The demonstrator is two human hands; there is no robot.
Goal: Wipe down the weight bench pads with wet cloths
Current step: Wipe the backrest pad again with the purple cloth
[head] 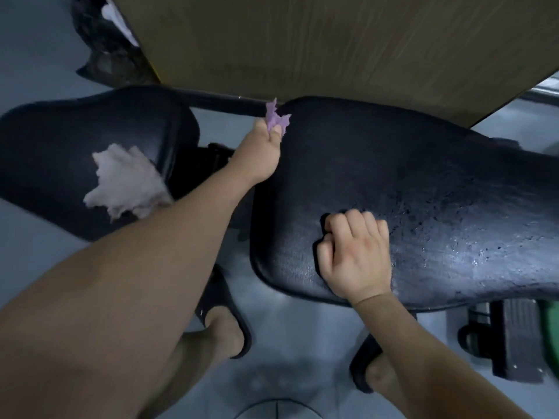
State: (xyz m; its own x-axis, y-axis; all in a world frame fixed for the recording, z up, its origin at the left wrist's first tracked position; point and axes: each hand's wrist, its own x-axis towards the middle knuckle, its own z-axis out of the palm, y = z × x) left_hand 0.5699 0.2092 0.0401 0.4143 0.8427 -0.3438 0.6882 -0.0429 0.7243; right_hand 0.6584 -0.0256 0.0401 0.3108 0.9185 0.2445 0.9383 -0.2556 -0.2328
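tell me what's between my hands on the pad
Head view: only bare pad between the left hand, gripping the purple cloth, and the right hand.

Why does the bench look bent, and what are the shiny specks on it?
In the head view, the wide-angle lens bows straight edges; the specks on the larger pad are glare off its wet-looking surface; the left forearm looks soft.

Light: dim, cool, bluish cast.
Glare: pale wet sheen on larger bench pad point(472, 249).
Blur: soft overall.
Edges: wide-angle bending.
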